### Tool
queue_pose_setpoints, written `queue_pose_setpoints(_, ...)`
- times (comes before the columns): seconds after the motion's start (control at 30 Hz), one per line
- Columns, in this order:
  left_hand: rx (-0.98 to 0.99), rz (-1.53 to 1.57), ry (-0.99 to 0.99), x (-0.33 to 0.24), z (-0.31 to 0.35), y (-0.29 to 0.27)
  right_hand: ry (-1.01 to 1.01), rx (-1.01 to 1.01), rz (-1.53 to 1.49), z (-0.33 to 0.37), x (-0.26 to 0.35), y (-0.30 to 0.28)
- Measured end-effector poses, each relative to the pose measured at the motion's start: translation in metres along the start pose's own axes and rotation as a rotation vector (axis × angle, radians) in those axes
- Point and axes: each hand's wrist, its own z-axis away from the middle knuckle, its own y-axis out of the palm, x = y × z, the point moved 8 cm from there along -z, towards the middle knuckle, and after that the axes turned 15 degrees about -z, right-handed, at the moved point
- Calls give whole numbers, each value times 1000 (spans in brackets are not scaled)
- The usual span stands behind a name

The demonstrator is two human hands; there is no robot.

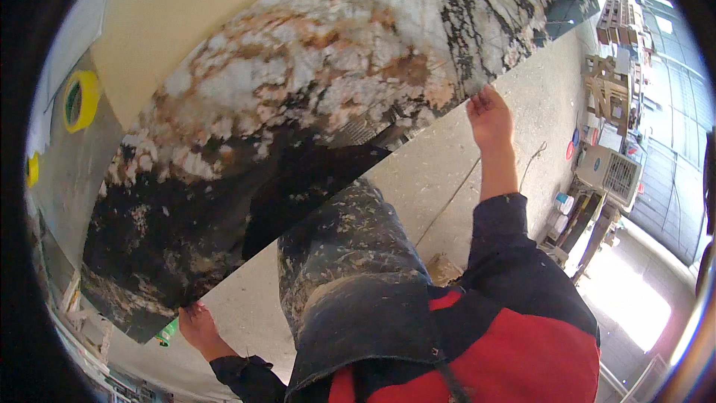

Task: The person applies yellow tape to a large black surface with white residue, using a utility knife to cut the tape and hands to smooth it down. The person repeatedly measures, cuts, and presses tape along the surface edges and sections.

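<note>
A large polished slab (335, 45), patterned in white, rust brown and black like marble, stretches across the view from lower left to upper right. My left hand (200, 326) has its fingers closed on the slab's near edge at the lower left corner. Farther along the same edge, my right hand (491, 118) grips it between thumb and fingers. The fingertips of both hands are partly hidden at the slab. Beyond its far side lies a smooth beige surface (175, 19). My dusty dark apron (365, 321) hangs just below the slab.
A yellow tape roll (89, 101) rests on a grey surface at the left. Along the right stand wooden pallets (608, 97), a boxy air-conditioner unit (600, 168) and several buckets (562, 203). A thin cable (450, 201) crosses the concrete floor (544, 104).
</note>
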Motion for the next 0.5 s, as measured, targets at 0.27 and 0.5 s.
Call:
queue_pose_setpoints(0.27,68,-41,1,-6,-33,-47,97,-53,-56,1,-23,20)
queue_pose_setpoints(0.5,30,-682,244,-21,-37,-64,147,-8,-98,-18,-28,13)
